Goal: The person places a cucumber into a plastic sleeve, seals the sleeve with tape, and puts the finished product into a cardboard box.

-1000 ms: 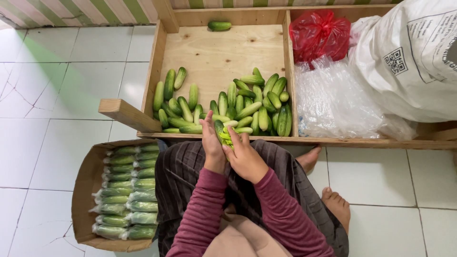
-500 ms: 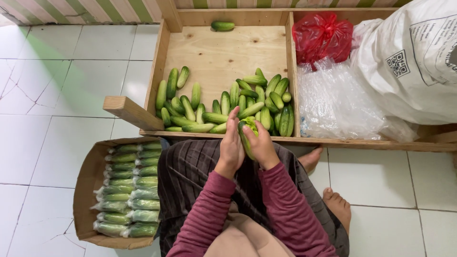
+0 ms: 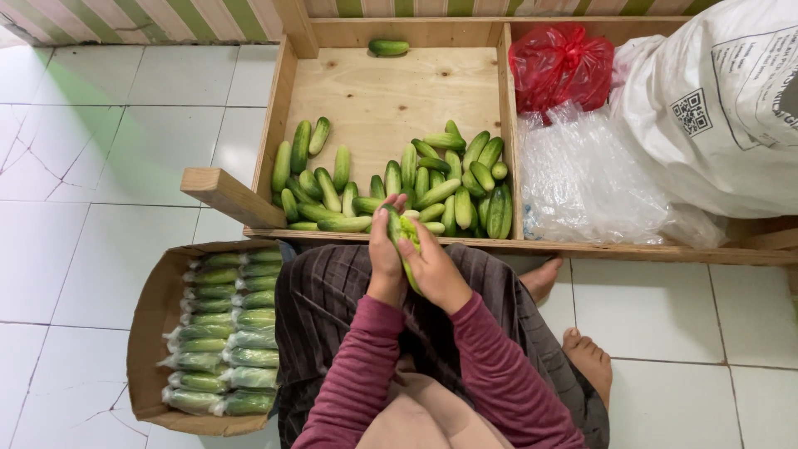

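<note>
Cucumbers (image 3: pixel 402 241), a small clutch, pressed between left hand (image 3: pixel 386 259) and right hand (image 3: pixel 432 268), both closed around the bundle from either side, above the lap and just short of the near rail of the wooden crate (image 3: pixel 391 91). Long axis near-upright in the head view, tilted a little: upper ends toward the crate, lower ends toward the body, hidden behind the right palm. Exact count in the grip not readable; clear film around the bundle not confirmable.

Done, judged from present layout: cardboard box (image 3: pixel 154 333) at the left knee, loaded with bagged cucumbers (image 3: pixel 220 333) in two close columns, long axes lying crosswise, box nearly filled front to back.

Left, judged likewise: loose cucumbers (image 3: pixel 440 187) heaped along the crate's near edge, perhaps three dozen, most pointing roughly away from the body, a few lying across; one stray cucumber (image 3: pixel 388 47) at the far wall, lying sideways. Far half of the crate floor bare wood.

Adjacent stock: clear plastic bags (image 3: pixel 582 183) in the right-hand compartment, red plastic bag (image 3: pixel 561 66) behind them, large white sack (image 3: pixel 715 108) at far right. White tiled floor (image 3: pixel 100 166) beneath.
</note>
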